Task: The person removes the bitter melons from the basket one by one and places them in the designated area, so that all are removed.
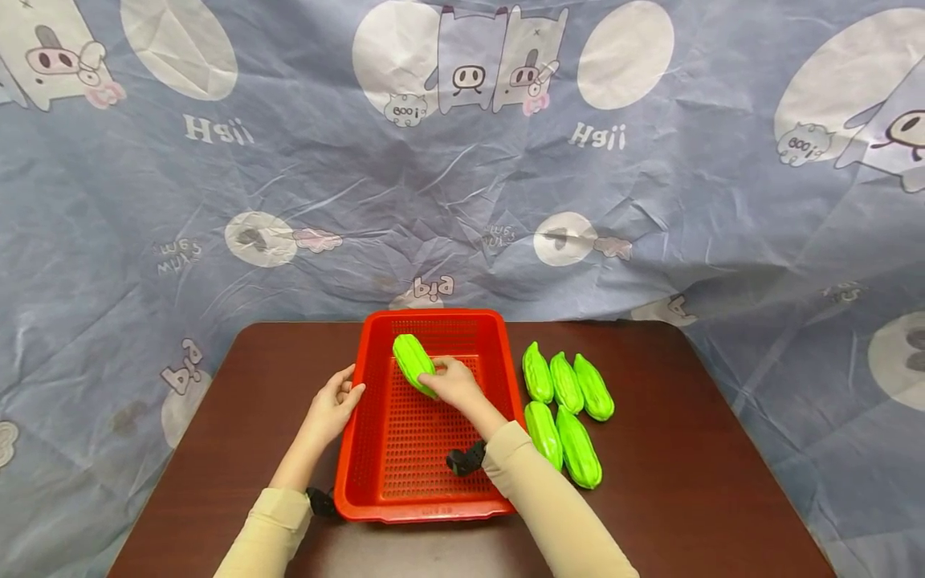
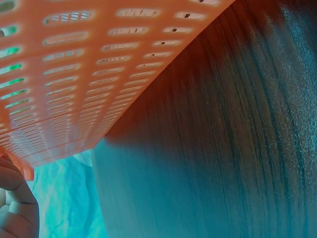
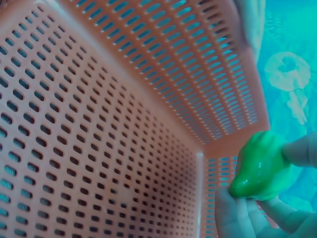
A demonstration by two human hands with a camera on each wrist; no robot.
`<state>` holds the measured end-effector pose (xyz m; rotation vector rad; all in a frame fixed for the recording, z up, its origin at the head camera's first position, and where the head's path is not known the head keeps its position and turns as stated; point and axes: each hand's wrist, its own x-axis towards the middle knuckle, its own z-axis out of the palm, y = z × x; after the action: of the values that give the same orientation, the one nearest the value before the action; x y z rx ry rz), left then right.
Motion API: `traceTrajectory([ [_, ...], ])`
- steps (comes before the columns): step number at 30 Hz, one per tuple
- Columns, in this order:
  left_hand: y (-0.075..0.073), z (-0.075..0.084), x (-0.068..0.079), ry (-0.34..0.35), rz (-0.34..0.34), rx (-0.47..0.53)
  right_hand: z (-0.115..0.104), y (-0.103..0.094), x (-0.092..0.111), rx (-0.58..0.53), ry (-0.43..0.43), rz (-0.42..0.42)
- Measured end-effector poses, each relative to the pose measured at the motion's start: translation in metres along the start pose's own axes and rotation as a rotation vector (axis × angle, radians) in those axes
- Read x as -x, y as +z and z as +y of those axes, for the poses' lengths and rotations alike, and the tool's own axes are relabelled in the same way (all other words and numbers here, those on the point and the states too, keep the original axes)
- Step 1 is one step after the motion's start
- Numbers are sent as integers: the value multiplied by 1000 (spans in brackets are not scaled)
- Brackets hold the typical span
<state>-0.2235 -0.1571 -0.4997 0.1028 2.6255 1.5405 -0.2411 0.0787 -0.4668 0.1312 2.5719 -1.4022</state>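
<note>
My right hand (image 1: pixel 457 382) holds a bright green, ridged bitter melon (image 1: pixel 413 363) over the far part of the red plastic basket (image 1: pixel 426 510). In the right wrist view the thumb lies on one side of the bitter melon (image 3: pixel 261 166) and the fingers on the other, its tapered tip toward the camera. My left hand (image 1: pixel 335 404) grips the basket's left rim, thumb at the top edge and curled fingers on the outside. The left wrist view shows those fingers (image 2: pixel 17 198) at the frame's edge, beside the slotted wall (image 2: pixel 89 69).
Several more green bitter melons (image 1: pixel 567 384) lie in two rows on the brown table (image 1: pixel 672 433), just right of the basket. A grey-blue printed cloth (image 1: pixel 433 185) hangs behind the table's far edge. Black wrist devices (image 1: pixel 466 459) sit under both sleeves.
</note>
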Motion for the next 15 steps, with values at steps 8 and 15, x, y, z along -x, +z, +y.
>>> traceTrajectory([
  [8, -2, 0, 1, -4, -10, 9, -1, -24, 13, -84, -12, 11],
  [15, -1, 0, 0, 8, -7, 14, 0, -49, 27, -162, -32, 23],
])
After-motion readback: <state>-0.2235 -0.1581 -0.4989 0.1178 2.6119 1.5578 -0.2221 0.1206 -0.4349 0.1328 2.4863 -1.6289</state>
